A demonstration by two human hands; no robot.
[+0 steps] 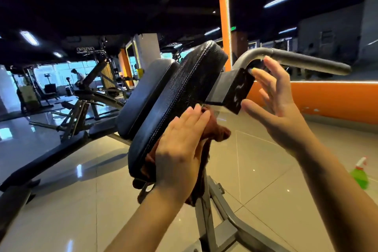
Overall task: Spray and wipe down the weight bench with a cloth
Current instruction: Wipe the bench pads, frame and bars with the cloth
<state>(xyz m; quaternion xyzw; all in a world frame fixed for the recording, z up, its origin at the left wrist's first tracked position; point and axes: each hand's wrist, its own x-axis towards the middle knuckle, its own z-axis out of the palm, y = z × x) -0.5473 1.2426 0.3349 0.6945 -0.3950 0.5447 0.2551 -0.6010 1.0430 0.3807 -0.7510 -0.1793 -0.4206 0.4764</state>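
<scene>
The tiled floor (255, 170) spreads pale and glossy under everything, with an orange wall (327, 98) running along its right side. On it stands the weight bench (214, 221) on a grey metal frame, its two black pads tilted up side by side in front of me. The nearer pad (180, 92) is the one I am working on; the farther pad (143, 96) sits just behind it to the left. A grey handle bar (296, 58) curves out from a dark bracket (235, 90) at the upper end of the nearer pad and points off to the right.

My left hand (180, 149) lies flat against the side of the nearer pad, fingers (194, 116) straight and together, pressing a rust-brown cloth (216, 131) onto the black cover. The cloth bunches out beyond my fingertips and hangs down below my palm along the frame.

My right hand (280, 104) is raised next to the bracket, fingers spread apart and relaxed, holding nothing; whether the fingertips touch the bracket or the bar I cannot tell.

A green spray bottle (360, 176) with a white and red trigger stands on the floor at the far right, well apart from the bench and from both hands.
</scene>
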